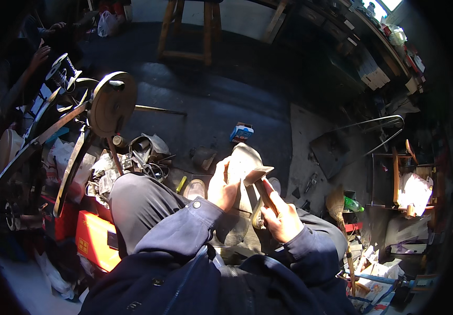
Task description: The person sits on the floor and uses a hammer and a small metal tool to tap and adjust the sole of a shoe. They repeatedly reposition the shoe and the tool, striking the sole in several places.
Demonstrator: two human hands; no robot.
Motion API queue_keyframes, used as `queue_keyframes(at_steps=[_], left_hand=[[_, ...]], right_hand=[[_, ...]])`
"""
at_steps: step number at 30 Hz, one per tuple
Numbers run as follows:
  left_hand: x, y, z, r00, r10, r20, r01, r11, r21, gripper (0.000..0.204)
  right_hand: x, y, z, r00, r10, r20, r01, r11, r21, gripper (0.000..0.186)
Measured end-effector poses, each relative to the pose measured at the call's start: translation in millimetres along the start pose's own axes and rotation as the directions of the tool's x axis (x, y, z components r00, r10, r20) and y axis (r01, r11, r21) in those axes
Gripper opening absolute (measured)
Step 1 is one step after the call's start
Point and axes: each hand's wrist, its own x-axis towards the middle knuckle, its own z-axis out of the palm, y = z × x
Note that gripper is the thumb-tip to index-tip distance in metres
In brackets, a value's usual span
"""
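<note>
I've got left hand [224, 186] angled inward, grip pinching the pale curved piece [245, 160] ahead of the knees [141, 191], right hand [284, 221] angled up-left, grip wrapped round a dark handle [266, 196] just below it.

A pale piece [245, 161], rounded at its upper end and angular at its lower right, sits sunlit near the frame's centre; a slim dark tool [266, 198] slants just below it.
</note>
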Motion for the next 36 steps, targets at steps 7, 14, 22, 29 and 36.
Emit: queue_keyframes(at_steps=[7,14,22,29,36], left_hand=[[-4.1,-3.0,1.6,0.996,-0.061,0.068,0.075,0.972,-0.222,0.045],[-9.1,3.3,2.2,0.997,-0.040,0.066,0.051,0.983,-0.175,0.049],[-7.7,-0.8,-0.5,0.991,-0.104,0.083,0.119,0.972,-0.202,0.046],[-8.0,-10.3,-13.5,0.987,-0.001,0.160,-0.032,0.978,0.207,0.061],[-5.3,-4.6,-18.0,0.957,-0.076,0.279,0.051,0.994,0.092,0.073]], right_hand=[[2.3,-14.8,-2.9,0.999,0.043,-0.025,-0.036,0.970,0.239,0.072],[34.3,-15.7,5.8,0.992,-0.122,0.038,0.120,0.990,0.069,0.074],[29.0,-9.3,11.2,0.978,-0.197,-0.070,0.193,0.980,-0.053,0.074],[25.3,-6.7,4.5,0.993,-0.106,-0.048,0.110,0.989,0.101,0.075],[20.9,-9.9,9.2,0.970,-0.212,-0.119,0.237,0.937,0.258,0.075]])
